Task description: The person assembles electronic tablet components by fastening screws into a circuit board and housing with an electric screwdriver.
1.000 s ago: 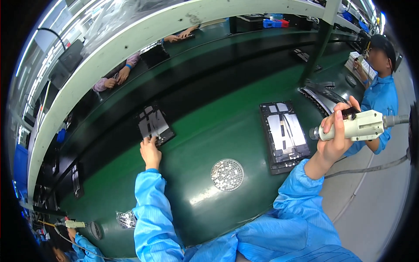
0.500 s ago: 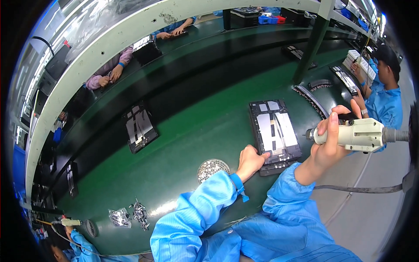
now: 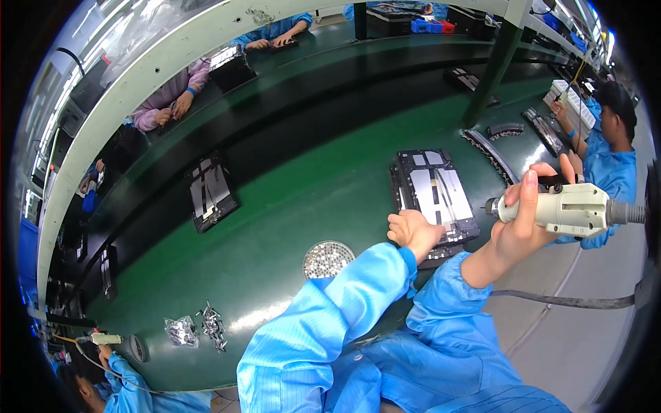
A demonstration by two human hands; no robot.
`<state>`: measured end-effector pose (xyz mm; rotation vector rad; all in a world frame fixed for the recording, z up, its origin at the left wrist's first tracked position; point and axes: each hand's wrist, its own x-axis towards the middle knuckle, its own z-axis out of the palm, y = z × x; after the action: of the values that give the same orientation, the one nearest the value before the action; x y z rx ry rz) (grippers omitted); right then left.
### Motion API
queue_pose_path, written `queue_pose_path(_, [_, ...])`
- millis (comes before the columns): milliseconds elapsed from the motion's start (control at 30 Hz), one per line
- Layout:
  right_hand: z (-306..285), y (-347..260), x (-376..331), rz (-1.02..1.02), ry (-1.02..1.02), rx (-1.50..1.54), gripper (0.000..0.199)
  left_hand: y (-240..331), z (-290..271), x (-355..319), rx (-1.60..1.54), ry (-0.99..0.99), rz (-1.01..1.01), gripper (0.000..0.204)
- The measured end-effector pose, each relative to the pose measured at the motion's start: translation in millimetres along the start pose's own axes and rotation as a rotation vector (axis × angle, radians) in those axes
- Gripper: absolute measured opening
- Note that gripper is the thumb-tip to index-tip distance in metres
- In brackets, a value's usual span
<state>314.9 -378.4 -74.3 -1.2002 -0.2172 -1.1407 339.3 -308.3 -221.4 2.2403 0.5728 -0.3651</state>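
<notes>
My right hand (image 3: 522, 219) is wrapped around a cream electric screwdriver (image 3: 571, 210) with a black grip; its bit end points left, to the right of the tablet. The topmost tablet (image 3: 441, 186), open-backed with silver battery panels, lies on a stack, set slightly askew over the dark one (image 3: 437, 258) beneath. At its lower left edge, my left hand (image 3: 417, 235) grips it, thumb on top and fingers curled at the side. Left of that hand is a round dish (image 3: 329, 259) of small metal parts, partly covered by my blue sleeve.
Another opened tablet (image 3: 210, 193) lies farther left on the dark belt. Curved black strips (image 3: 492, 153) lie beyond the screwdriver, near a green post (image 3: 492, 76). A bag (image 3: 181, 332) and loose metal pieces (image 3: 213, 325) sit front left. Co-workers work at right, lower left and across.
My left hand has moved right along the tablet's near end. The top tablet has shifted slightly right against the one below. The belt tablet has slid left; the screwdriver is almost unmoved.
</notes>
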Motion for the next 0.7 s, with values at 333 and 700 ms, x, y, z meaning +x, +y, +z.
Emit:
queue_pose_path(333, [-0.7, -3.1, -0.4, 0.017, -0.102, 0.068, 0.048, 8.1, 2.5, 14.4, -1.306, -0.214, 0.160, 0.042])
queue_pose_path(700, [20.0, 4.4, -20.2, 0.292, -0.471, 0.521, 0.051, -183.3, -152.1, -89.6, -1.338, 0.139, 0.284, 0.043])
